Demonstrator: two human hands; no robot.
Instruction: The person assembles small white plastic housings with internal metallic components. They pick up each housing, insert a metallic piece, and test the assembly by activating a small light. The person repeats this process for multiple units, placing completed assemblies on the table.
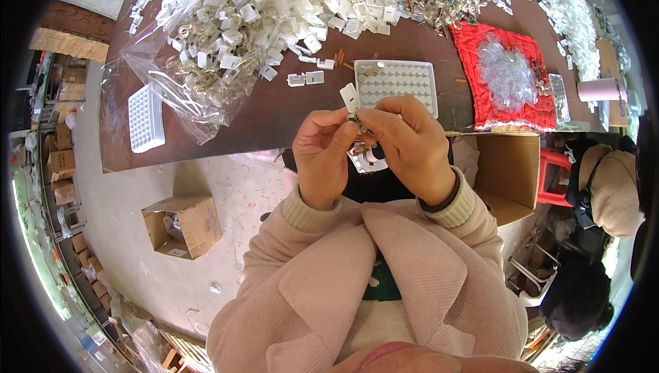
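Person in a pink jacket, seen from above, both hands raised close together over the near edge of a dark brown surface (274, 108). Left hand (322, 150) and right hand (412, 143) are each closed in a pinch on the same small metal part (358, 126), w/ a white plastic clip (350, 96) sticking up from it just above the fingertips. Part is held in the air, approx. centre of view, not resting on anything.

Just behind the hands on the surface: a white dimpled tray (405, 81), a few small pieces in its near-left corner. Two loose white clips (305, 78) lie left of it. Farther back, a big heap of white clips (274, 2) spills from a clear plastic bag (171, 64). A second white tray (145, 117) sits at far left. Red cushion (504, 77) at right carries clear plastic bits. Open cardboard box (182, 225) on the floor at left; larger one (508, 170) at right, beside another person (611, 187).
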